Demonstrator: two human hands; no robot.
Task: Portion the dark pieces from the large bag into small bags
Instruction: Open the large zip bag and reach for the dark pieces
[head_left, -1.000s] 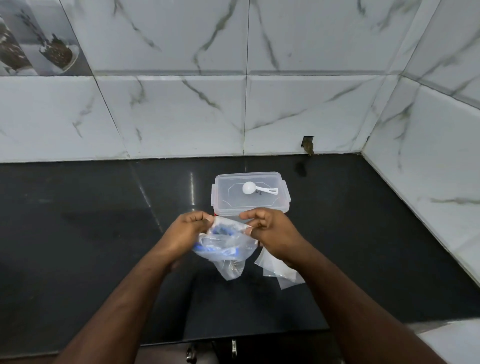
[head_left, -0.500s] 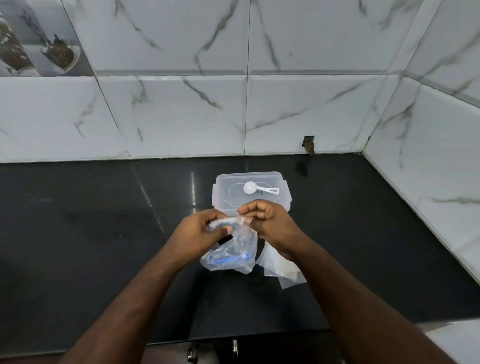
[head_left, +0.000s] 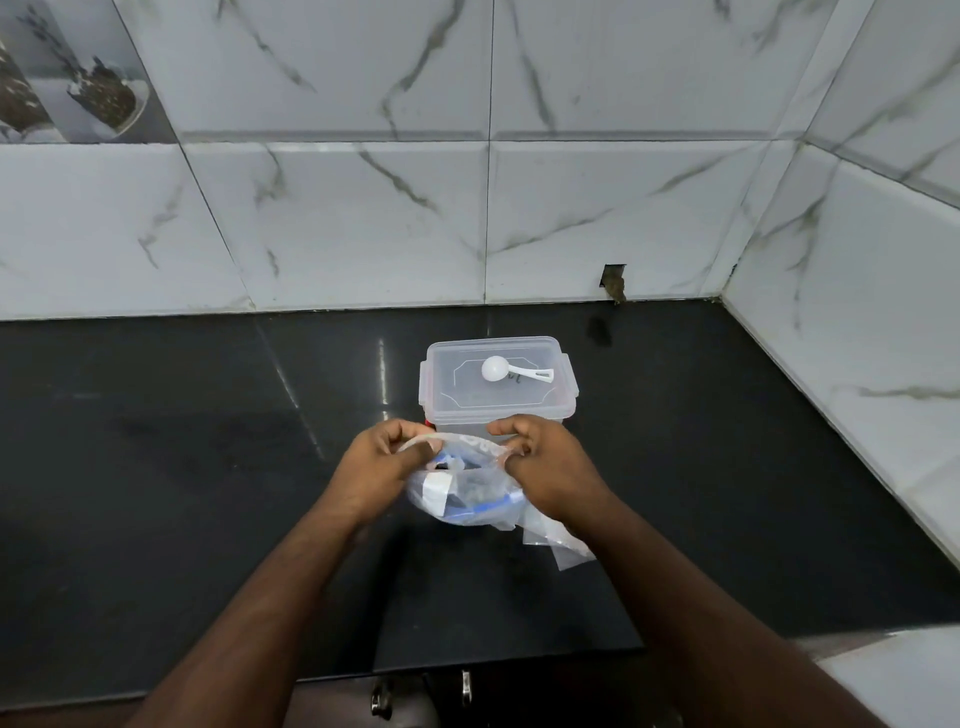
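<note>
Now my left hand (head_left: 382, 470) and right hand (head_left: 545, 470), pinching the large bag (head_left: 462, 486) just before the lidded box (head_left: 498, 382), had pulled its mouth open again; scooping could begin.

Inspection of my own limbs from the head camera: both forearms are bare from the lower edge of the frame up to the wrists, with no sleeve or cuff in view. My left hand (head_left: 382, 462) and my right hand (head_left: 545, 465) carry no glove. I can make out no ring, watch or band on either hand or wrist. Fingernails are too small to assess.
</note>
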